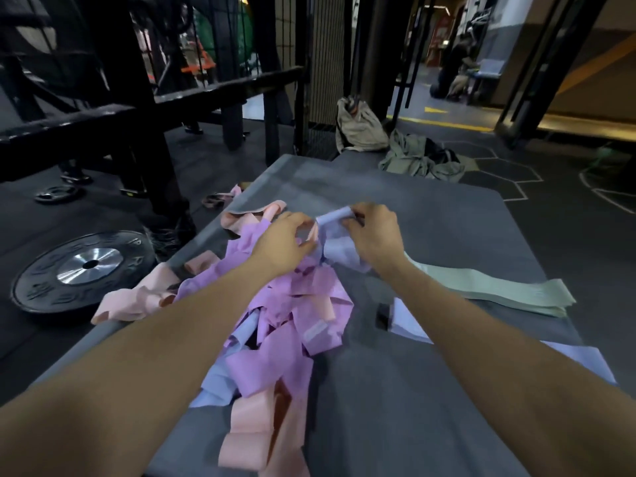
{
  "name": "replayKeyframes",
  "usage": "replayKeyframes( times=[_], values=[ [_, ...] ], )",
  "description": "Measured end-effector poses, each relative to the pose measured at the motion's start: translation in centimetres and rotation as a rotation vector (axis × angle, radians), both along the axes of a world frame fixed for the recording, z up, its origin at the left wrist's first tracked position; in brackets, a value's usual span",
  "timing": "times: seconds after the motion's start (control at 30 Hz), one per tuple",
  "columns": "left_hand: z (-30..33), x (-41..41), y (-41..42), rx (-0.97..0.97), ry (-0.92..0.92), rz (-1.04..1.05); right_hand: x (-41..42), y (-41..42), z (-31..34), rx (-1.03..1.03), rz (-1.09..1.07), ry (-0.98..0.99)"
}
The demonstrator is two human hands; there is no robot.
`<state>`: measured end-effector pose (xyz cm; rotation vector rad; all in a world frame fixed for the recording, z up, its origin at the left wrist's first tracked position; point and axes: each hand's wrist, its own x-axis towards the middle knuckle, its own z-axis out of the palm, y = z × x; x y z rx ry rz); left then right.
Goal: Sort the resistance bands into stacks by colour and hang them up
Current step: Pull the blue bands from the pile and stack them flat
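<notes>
Both forearms reach forward over a grey mat [430,390], wrists bent down so the hands meet above the far end of a tangled pile of bands [292,304] lying on the mat. The right hand [375,235] has its fingers curled round a pale blue band [335,232], pinching the rolled upper end of it, while the rest of that band hangs down in folds to the pile just below. The left hand [284,241] sits just left of the blue band, knuckles up and fingers curled in towards it; its fingertips look pressed on a pink strip at the blue band's edge, though blur makes it hard to tell exactly what they pinch. The pile, mostly purple with blue and pink loops mixed in, runs from under the hands back towards the person, with pink bands [261,438] at its near end. More pink bands [137,301] spill over the mat's left edge. Right of the pile, a flat stack of green bands [495,287] lies on the mat, and nearer the person a flat blue stack [409,325] shows from under the right forearm. Left of the mat, a black weight plate [86,266] lies on the floor.
</notes>
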<state>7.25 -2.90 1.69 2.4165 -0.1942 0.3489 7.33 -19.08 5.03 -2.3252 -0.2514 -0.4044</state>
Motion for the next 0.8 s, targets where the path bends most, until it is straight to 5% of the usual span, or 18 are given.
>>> replayKeyframes(
  times=[0.47,0.8],
  values=[
    [9.2,-7.5,-2.1,-0.320,-0.194,-0.115,-7.1,-2.4,9.4,0.201,0.146,-0.089],
    [7.8,-11.3,-2.4,-0.582,-0.112,0.053,-11.2,-5.1,7.2,0.483,-0.064,0.041]
  ],
)
